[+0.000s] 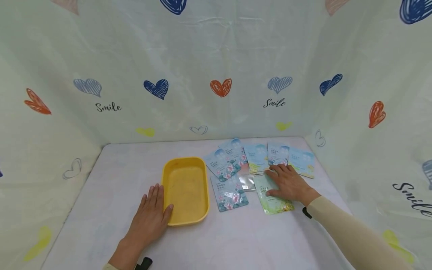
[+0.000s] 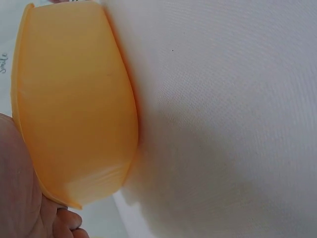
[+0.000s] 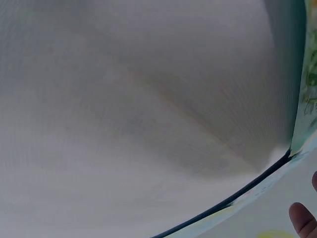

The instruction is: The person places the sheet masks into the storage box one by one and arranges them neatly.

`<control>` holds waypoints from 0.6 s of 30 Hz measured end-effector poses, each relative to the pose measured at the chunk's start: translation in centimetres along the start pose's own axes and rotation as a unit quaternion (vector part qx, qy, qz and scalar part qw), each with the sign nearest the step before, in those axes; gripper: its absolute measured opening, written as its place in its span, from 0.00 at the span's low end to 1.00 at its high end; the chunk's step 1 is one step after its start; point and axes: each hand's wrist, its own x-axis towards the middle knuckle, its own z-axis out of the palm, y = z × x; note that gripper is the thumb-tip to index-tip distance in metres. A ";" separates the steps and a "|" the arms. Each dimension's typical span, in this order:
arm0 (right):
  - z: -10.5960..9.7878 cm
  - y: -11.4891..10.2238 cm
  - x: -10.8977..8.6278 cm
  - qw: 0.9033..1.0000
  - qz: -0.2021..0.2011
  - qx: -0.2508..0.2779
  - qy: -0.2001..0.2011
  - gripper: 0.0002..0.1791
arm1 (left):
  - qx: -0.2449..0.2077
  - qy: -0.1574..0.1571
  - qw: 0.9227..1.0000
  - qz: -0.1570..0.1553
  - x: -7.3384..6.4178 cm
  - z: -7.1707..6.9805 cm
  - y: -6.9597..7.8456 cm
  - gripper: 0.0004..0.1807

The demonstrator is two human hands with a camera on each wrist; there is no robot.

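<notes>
A yellow plastic tray (image 1: 186,189) stands on the table, with my left hand (image 1: 150,217) along its left side. The fingers lie straight and the thumb reaches over the rim. Seen from the left wrist, the tray's outer wall (image 2: 79,99) flares up to a lip beside the palm (image 2: 17,183). My right hand (image 1: 288,183) is spread above a green flat sachet (image 1: 270,197), its fingertips at the lower edges of the blue sachets behind. From the right wrist, two fingertips (image 3: 301,218) and the green sachet's edge (image 3: 309,79) show at the right.
Several more flat sachets lie right of the tray, among them a blue floral one (image 1: 231,195), a blue-yellow one (image 1: 302,162) and a silver one (image 1: 248,183) partly covered. A white cloth covers the table (image 1: 111,187). A heart-printed curtain (image 1: 189,56) surrounds its back and sides.
</notes>
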 end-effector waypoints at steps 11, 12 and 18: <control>0.8 1.0 0.0 0.998 0.055 -0.008 0.017 0.48 | -0.004 -0.001 1.000 -0.003 0.1 0.1 0.0 0.43; 0.8 1.2 -0.1 0.998 0.062 -0.003 0.011 0.49 | -0.005 0.001 1.000 -0.002 0.1 0.1 0.0 0.43; 1.2 1.8 -0.3 0.995 0.092 0.025 -0.017 0.51 | -0.011 0.002 1.000 0.005 0.1 0.0 0.0 0.43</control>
